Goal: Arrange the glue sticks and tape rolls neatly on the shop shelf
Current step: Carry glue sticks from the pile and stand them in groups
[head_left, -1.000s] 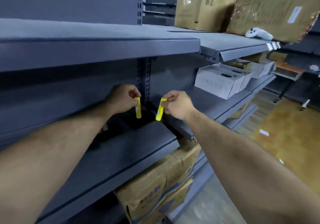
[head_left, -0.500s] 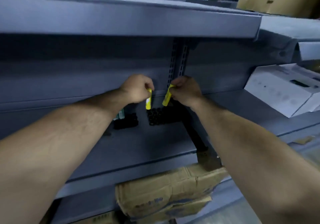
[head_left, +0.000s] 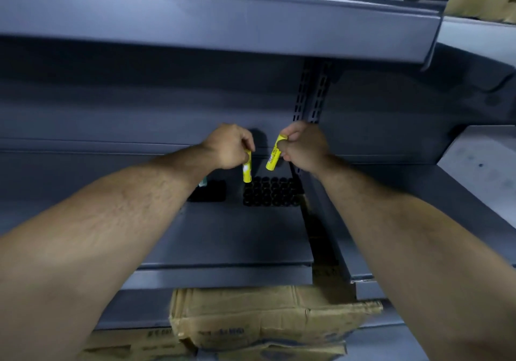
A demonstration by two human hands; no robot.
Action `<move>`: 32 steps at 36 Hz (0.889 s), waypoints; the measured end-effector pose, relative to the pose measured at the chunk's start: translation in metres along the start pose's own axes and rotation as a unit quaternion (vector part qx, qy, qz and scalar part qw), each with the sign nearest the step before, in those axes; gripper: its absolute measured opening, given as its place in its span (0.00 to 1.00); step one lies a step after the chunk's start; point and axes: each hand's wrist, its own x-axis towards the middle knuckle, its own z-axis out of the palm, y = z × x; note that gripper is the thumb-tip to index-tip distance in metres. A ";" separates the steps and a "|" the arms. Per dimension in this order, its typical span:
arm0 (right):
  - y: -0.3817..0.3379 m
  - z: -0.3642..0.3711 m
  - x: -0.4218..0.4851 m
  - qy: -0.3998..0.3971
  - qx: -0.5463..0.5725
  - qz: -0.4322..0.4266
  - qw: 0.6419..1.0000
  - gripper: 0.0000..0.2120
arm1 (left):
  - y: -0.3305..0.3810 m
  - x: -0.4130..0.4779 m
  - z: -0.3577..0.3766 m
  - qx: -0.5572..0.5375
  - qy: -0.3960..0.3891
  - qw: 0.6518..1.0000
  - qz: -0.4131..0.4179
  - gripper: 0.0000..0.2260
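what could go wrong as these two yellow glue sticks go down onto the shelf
1. The left glue stick, pinched by the left hand, hangs right at the edge of the packed cluster of round black tops; lowered carelessly, it could knock some over.
2. The right glue stick is tilted in the right hand, so it may land askew or fall over.

- Site: a shop, shelving aisle.
- Grey steel shelf point(head_left: 223, 237) before me, with an upper shelf point(head_left: 223, 22) overhanging it; both have lipped front edges.
- Slotted upright point(head_left: 311, 92) on the back panel; neighbouring bay point(head_left: 391, 114) to my right in the same grey.
- Worn cardboard cartons point(head_left: 251, 318) stowed below.
- Stock is small stationery: a tight grid of dark round caps point(head_left: 270, 191) at the back, a yellow glue stick point(head_left: 247, 172) in my left hand point(head_left: 227, 148), and a second glue stick point(head_left: 273, 155) in my right hand point(head_left: 303, 146).
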 end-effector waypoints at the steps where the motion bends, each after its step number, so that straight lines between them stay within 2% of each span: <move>1: 0.000 0.000 0.001 -0.003 -0.003 -0.003 1.000 0.11 | 0.000 0.000 0.001 0.001 0.000 1.000 -0.001 0.09; 16: 0.005 -0.006 0.002 -0.009 -0.018 0.001 1.000 0.09 | 0.006 0.004 0.011 0.049 0.003 0.998 0.038 0.09; 32: -0.003 0.016 -0.008 -0.046 -0.052 -0.026 0.997 0.09 | -0.003 0.001 0.013 0.048 0.008 0.999 0.012 0.10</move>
